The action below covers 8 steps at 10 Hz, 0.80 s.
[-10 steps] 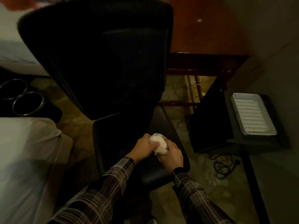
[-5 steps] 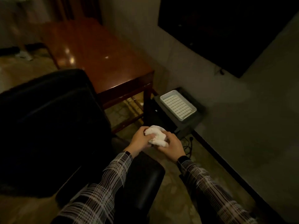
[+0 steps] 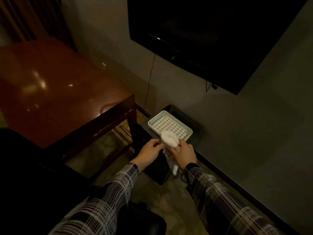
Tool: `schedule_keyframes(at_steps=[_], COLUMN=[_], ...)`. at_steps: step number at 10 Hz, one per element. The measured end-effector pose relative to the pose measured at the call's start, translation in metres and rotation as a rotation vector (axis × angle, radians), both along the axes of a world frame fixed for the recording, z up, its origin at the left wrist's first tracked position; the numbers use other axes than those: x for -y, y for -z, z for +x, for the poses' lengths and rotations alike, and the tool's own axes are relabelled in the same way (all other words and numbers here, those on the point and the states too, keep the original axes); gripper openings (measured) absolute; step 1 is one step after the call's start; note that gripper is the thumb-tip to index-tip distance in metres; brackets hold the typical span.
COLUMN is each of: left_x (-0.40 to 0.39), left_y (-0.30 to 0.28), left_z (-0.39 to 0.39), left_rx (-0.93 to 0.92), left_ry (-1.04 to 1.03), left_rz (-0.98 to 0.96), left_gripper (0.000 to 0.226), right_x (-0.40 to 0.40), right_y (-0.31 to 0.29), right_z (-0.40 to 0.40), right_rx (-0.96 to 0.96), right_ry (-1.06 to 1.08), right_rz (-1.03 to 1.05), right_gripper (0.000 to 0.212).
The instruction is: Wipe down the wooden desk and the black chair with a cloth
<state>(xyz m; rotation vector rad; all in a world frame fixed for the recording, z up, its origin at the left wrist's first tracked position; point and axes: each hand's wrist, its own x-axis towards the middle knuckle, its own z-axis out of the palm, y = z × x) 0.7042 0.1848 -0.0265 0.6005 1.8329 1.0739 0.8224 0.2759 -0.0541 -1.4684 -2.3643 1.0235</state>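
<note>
A white cloth (image 3: 169, 141) is bunched between both hands in front of me, with one end hanging down. My right hand (image 3: 183, 154) grips it from the right. My left hand (image 3: 149, 152) touches its left side with the fingertips. The wooden desk (image 3: 55, 92) fills the left of the view, glossy and reddish brown. The black chair (image 3: 33, 175) is at the lower left, its back dark and close to me; part of its seat shows at the bottom.
A white perforated tray (image 3: 176, 122) sits on a low dark box against the wall, just beyond the hands. A black screen (image 3: 211, 31) hangs on the wall above. Cables run down the wall and lie on the patterned floor (image 3: 171, 204).
My view has swung from the chair seat to the right, toward the wall and the tray. Both hands moved off the seat with the cloth, and one end of it now hangs loose.
</note>
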Motion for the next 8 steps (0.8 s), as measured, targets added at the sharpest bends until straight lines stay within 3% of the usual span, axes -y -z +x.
schedule_keyframes(at_steps=[1, 3, 5, 7, 8], left_x=[-0.053, -0.114, -0.15, -0.151, -0.147], left_y=[0.03, 0.108, 0.172, 0.213, 0.222], left_z=[-0.021, -0.056, -0.082, -0.096, -0.101], left_rx=[-0.054, -0.168, -0.171, -0.166, -0.202], left_ry=[0.035, 0.434, 0.393, 0.441, 0.556], left_rz=[-0.087, -0.373, -0.44, -0.521, -0.621], left_gripper=[0.04, 0.044, 0.037, 0.034, 0.03], right_x=[-0.063, -0.164, -0.228, -0.238, -0.221], right_y=[0.026, 0.092, 0.158, 0.217, 0.219], right_z=[-0.022, -0.064, -0.096, -0.11, -0.114], right_rx=[0.046, -0.009, -0.038, 0.061, 0.049], right_ry=[0.055, 0.143, 0.133, 0.028, -0.037], right_rz=[0.02, 0.0, -0.01, -0.04, 0.02], right_gripper=[0.054, 0.049, 0.047, 0.048, 0.038])
